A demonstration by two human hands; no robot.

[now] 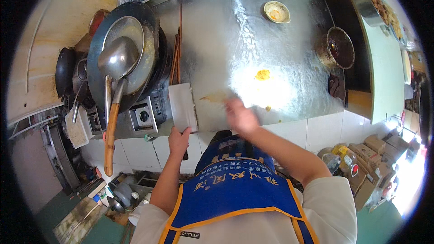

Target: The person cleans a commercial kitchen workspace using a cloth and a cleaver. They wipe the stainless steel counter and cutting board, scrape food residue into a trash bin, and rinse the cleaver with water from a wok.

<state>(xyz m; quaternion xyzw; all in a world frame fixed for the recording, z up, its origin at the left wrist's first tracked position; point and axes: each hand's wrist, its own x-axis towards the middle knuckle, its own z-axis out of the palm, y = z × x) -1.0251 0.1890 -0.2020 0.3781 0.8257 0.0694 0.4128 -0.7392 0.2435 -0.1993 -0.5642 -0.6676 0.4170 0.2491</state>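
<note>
My left hand [179, 140] grips a broad-bladed cleaver [183, 106] at the counter's front edge; its pale blade lies flat over the steel surface and the dark handle end shows below my fist. My right hand [240, 117] is blurred above the front of the stainless steel counter [210, 47], so whether its fingers hold anything cannot be made out. A brownish smear [213, 96] lies between the blade and that hand. Further right are a yellow-orange patch of paste or crumbs [262, 75] and a small yellow bit [268, 108].
On the left, a wok [149, 47] on a gas stove carries a strainer and a steel ladle [118, 57]; the strainer's wooden handle [112, 135] juts past the edge. Chopsticks [177, 57] lie beside it. A small bowl [277, 12] and a dark-stained pot [335, 49] stand right.
</note>
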